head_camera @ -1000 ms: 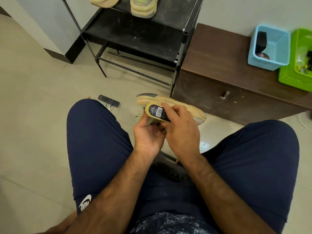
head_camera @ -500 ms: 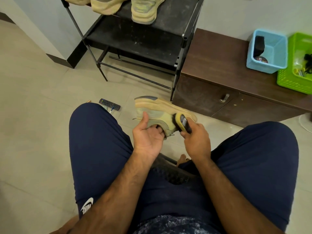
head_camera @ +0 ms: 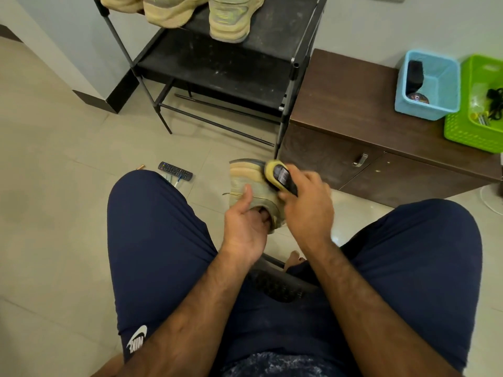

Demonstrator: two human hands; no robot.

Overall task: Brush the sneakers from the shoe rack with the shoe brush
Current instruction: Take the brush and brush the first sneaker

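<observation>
Left hand (head_camera: 245, 227) has its fingers tucked into the opening of a tan sneaker (head_camera: 243, 183), thumb on the upper, holding it above the floor between the knees. Right hand (head_camera: 307, 205) grips the shoe brush (head_camera: 279, 176), set on the sneaker's far right side. The sneaker's long axis points away toward the shoe rack (head_camera: 231, 69), so the next stroke likely runs back along it toward the left hand.

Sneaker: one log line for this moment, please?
left hand: holds sneaker | right hand: holds shoe brush | shoe brush: against sneaker | step: brushing
</observation>
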